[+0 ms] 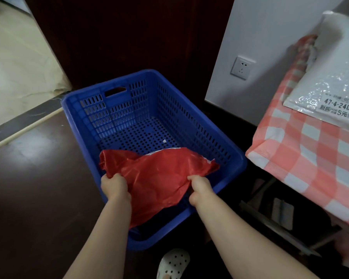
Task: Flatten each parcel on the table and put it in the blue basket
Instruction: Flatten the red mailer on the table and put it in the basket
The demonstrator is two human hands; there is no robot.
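Both hands are clamped on the near edge of a crinkly red plastic mailer bag (pixel 161 176), left hand (pixel 114 186) and right hand (pixel 199 189) well apart, probably so it stays spread flat going in. It hangs past the knuckles over the near end of the perforated blue plastic basket (pixel 189 101). One white poly parcel (pixel 326 85) waits on the checked table (pixel 302 158), far right.
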